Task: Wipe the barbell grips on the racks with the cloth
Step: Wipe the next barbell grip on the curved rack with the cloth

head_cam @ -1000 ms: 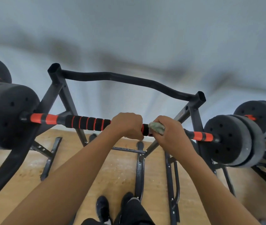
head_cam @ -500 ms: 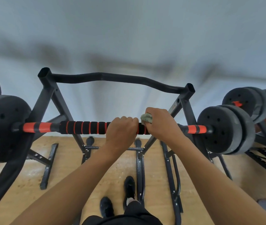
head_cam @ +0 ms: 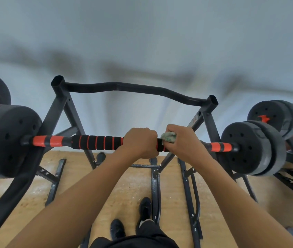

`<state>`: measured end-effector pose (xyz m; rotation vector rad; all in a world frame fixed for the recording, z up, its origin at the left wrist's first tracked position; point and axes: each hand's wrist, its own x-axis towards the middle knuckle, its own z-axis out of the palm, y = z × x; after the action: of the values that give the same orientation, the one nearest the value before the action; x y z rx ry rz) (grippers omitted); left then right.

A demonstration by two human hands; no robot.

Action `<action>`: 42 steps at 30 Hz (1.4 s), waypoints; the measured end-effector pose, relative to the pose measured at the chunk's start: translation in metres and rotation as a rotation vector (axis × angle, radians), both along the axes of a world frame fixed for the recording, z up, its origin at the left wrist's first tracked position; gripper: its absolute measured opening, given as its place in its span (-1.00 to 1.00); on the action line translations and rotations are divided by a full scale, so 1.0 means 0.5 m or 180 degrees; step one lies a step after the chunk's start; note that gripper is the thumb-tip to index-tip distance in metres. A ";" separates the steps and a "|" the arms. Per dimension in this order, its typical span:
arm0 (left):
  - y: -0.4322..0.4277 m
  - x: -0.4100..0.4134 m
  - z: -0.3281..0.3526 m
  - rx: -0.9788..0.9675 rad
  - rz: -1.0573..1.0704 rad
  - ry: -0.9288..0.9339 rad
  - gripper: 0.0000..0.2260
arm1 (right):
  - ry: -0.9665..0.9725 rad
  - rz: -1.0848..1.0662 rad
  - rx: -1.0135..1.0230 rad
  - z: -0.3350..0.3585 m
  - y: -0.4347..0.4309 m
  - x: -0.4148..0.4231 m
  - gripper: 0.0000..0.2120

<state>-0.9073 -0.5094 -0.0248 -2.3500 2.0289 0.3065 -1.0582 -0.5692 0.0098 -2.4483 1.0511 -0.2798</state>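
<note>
We are mid-wipe on the barbell grip [head_cam: 97, 142], which lies across the rack [head_cam: 65, 104]. Our left hand [head_cam: 140, 142] grasps the grip to steady it. Just beside it, our right hand [head_cam: 183, 144] clutches the green cloth [head_cam: 169, 137] against the bar. Next, we judge, the cloth must slide along the ribbed foam, so the left hand must give way.

A single wide-angle head camera looks forward and down, close over the barbell [head_cam: 97, 142] toward the floor [head_cam: 135, 183].

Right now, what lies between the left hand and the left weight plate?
Head view: the barbell's black foam grip with orange rings, then an orange-and-black sleeve, both uncovered.
</note>
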 end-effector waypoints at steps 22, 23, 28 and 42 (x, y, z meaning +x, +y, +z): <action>0.041 -0.011 -0.017 -0.0229 -0.0077 -0.0200 -0.77 | 0.0272 0.0148 0.0169 0.001 0.002 0.009 -0.90; 0.040 -0.011 -0.018 -0.0244 -0.0102 -0.0218 -0.77 | 0.0364 0.0172 0.0191 0.006 -0.001 0.019 -0.89; 0.032 -0.003 -0.009 0.0069 -0.0112 0.0011 -0.87 | 0.0630 0.0190 0.0337 0.012 -0.006 0.037 -0.77; 0.004 0.011 0.000 0.0455 0.0114 0.0501 -0.82 | 0.0484 -0.0007 -0.0439 -0.037 0.074 -0.025 -0.88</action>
<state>-0.9019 -0.5076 -0.0250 -2.3449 1.9548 0.6345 -1.0708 -0.5324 -0.0088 -2.6266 1.1318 -0.1742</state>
